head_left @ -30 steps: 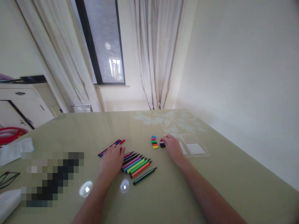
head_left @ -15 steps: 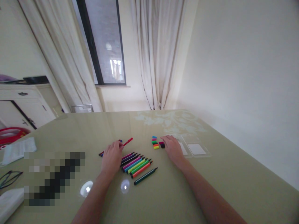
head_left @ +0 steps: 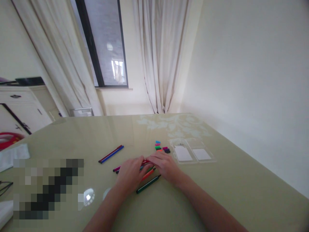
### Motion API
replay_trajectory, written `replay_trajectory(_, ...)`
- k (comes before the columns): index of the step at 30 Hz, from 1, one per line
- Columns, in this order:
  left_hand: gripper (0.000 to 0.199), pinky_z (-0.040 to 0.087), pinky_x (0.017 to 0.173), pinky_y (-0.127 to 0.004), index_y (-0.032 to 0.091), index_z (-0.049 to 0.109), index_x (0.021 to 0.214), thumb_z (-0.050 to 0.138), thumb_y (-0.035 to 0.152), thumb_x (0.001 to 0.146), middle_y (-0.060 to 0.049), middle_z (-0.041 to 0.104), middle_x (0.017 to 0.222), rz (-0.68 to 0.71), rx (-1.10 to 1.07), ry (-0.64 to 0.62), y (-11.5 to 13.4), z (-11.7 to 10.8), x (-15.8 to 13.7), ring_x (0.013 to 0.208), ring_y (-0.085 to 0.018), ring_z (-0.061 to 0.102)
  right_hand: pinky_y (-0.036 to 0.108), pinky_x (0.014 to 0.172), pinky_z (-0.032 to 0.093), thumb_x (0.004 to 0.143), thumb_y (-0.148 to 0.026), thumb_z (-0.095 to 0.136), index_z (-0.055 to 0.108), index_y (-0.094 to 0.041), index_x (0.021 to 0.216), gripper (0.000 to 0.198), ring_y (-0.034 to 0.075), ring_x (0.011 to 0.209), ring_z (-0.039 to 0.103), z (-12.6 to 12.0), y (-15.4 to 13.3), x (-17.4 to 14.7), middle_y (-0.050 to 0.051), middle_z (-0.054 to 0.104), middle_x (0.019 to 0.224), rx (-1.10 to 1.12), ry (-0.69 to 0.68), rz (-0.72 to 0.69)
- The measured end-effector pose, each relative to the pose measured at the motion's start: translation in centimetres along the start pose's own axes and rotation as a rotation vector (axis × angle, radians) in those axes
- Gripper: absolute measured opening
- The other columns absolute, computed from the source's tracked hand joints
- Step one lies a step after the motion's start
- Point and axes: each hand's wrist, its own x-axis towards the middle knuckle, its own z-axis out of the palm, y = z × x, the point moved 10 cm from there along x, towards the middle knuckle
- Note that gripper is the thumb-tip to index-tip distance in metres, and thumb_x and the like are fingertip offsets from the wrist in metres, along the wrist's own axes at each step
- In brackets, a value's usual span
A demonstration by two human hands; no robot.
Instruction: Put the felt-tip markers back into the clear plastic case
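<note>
My left hand (head_left: 130, 174) grips a red felt-tip marker (head_left: 147, 161) above a row of markers. The fingers of my right hand (head_left: 166, 166) close round the marker's far end, so its tip is hidden. Beneath my hands the row is mostly covered; an orange marker (head_left: 148, 174) and a purple one (head_left: 117, 168) show in part. Nearer to me lies an uncapped dark green marker (head_left: 148, 184). Just beyond my right hand are several loose coloured caps (head_left: 157, 147).
A blue marker (head_left: 112, 155) and a dark red marker (head_left: 108, 154) lie side by side to the left. An open clear plastic case (head_left: 192, 158) with white inserts rests on the right. Far left are a pale packet (head_left: 16, 155) and a blurred-out patch.
My left hand has brought the red marker right and nearer. My right hand has left the caps by the case and come left to meet it. The view has shifted slightly.
</note>
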Motion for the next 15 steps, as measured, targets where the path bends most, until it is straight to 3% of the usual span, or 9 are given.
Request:
replay_trajectory(4,0.054,0.04,0.064,-0.031,0.024,0.065,0.087,0.036,0.069,0.099,-0.006,0.074,0.079,-0.217,0.077,-0.038,-3.0,-0.6,0.2,0.077,-0.027,0.071,0.03,0.094,0.052,0.101,-0.019,0.056,0.075,-0.023,0.114,0.023,0.018,0.1,0.07,-1.8,1.9,0.0,0.006,0.078,0.108,0.045,0.083,0.07)
replay_trajectory(7,0.052,0.042,0.067,-0.031,0.025,0.065,0.095,0.039,0.07,0.098,-0.005,0.075,0.089,-0.327,0.045,0.027,-5.9,-1.4,0.1,0.085,-0.026,0.071,0.031,0.094,0.053,0.102,-0.02,0.054,0.076,-0.023,0.113,0.026,0.019,0.102,0.069,-3.6,5.5,-0.7,0.006,0.076,0.109,0.029,0.173,0.25)
replay_trajectory(10,0.045,0.046,0.081,-0.033,0.021,0.063,0.111,0.043,0.06,0.101,-0.009,0.073,0.109,-0.342,0.082,0.116,-7.8,-1.7,0.0,0.103,-0.027,0.068,0.032,0.089,0.054,0.101,-0.02,0.049,0.077,-0.021,0.111,0.029,0.021,0.096,0.068,-4.8,9.3,-1.9,0.009,0.071,0.108,-0.098,0.231,0.468)
replay_trajectory(15,0.038,0.045,0.092,-0.036,0.02,0.064,0.097,0.039,0.047,0.105,-0.009,0.07,0.104,-0.287,0.104,0.098,-8.1,-0.4,0.3,0.104,-0.026,0.065,0.03,0.088,0.05,0.1,-0.015,0.045,0.075,-0.02,0.106,0.031,0.021,0.096,0.067,-3.2,11.8,-2.7,0.009,0.072,0.105,-0.259,0.065,0.609)
